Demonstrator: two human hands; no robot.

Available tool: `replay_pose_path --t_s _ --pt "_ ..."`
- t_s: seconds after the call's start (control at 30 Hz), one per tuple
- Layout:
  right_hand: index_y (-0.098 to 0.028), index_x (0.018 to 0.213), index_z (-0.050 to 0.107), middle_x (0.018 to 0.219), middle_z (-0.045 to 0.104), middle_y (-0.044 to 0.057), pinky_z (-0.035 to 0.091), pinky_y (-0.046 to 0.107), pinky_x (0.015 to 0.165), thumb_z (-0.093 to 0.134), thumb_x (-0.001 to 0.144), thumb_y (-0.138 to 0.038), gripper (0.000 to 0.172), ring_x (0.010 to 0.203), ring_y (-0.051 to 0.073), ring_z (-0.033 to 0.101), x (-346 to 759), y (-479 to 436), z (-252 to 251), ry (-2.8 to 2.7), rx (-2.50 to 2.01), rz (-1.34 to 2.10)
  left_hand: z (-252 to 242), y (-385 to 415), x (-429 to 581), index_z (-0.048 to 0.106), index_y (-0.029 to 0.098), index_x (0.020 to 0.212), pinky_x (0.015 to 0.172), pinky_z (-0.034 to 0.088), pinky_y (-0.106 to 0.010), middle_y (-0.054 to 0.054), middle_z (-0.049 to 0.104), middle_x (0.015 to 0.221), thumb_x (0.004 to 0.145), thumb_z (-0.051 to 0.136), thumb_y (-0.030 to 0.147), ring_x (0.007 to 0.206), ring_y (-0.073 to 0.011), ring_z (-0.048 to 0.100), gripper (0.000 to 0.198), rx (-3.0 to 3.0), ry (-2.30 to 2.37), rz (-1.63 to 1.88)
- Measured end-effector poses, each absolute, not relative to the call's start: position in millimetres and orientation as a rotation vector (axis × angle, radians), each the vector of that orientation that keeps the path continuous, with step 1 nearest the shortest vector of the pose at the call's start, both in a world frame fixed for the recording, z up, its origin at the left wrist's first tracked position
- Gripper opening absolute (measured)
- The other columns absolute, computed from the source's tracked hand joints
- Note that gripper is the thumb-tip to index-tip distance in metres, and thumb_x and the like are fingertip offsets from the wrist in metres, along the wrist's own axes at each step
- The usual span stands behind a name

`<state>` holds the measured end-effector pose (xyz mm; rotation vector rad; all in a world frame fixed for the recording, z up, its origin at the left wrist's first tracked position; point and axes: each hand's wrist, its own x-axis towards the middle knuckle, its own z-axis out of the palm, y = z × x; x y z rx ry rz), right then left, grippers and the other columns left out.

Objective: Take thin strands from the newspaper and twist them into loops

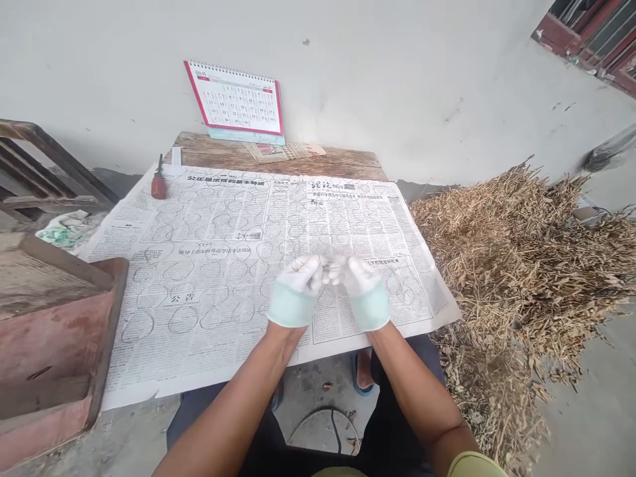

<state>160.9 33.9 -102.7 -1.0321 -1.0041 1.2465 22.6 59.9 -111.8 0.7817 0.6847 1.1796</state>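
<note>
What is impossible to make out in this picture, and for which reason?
All in the head view:
- Whether the white-gloved left hand and white-gloved right hand hold anything: blurred.
- Fine print on the broad grey newspaper sheets: too small.
- Near part of the brown wooden table: hidden beneath those sheets.
- Dark red barred frame: cut by the picture's edge.

Blurred around the gloved fingers (309, 266)
Cannot make out anything between them; cannot see most of the counter (342, 163) beneath newspaper (243, 265), nor the window (596, 36) past the picture's edge.
</note>
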Motion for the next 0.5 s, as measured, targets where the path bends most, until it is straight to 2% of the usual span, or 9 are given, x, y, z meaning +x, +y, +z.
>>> replay_pose_path --t_s 0.13,0.37,0.5 --pt "-0.024 0.083 0.076 0.086 0.077 0.007 0.060 0.039 0.080 0.060 0.101 -0.059 0.043 0.093 0.024 0.074 160.6 31.2 -102.6 -1.052 -1.014 1.197 -109.2 55.3 24.8 0.057 0.022 0.060 0.077 0.052 -0.038 0.003 0.044 0.058 0.090 0.076 0.047 0.063 -0.0154 0.050 0.044 0.742 0.674 1.151" --pt "-0.022 0.074 0.076 0.074 0.074 0.004 0.058 0.037 0.077 0.064 0.100 -0.044 0.036 0.074 0.020 0.070 177.3 34.1 -98.4 -1.176 -1.126 1.184 -98.3 49.4 24.6 0.057 0.020 0.058 0.084 0.050 -0.038 -0.003 0.056 0.068 0.092 0.073 0.046 0.075 -0.0187 0.056 0.046 0.801 0.614 1.046" --pt "-0.022 0.076 0.077 0.074 0.074 0.003 0.058 0.035 0.076 0.061 0.102 -0.040 0.036 0.071 0.018 0.069 180.5 35.5 -96.1 -1.224 -1.180 1.102 -98.9 50.3 22.8 0.068 0.019 0.070 0.083 0.050 -0.037 -0.002 0.059 0.071 0.091 0.076 0.045 0.076 -0.0183 0.057 0.035 0.787 0.613 1.071"
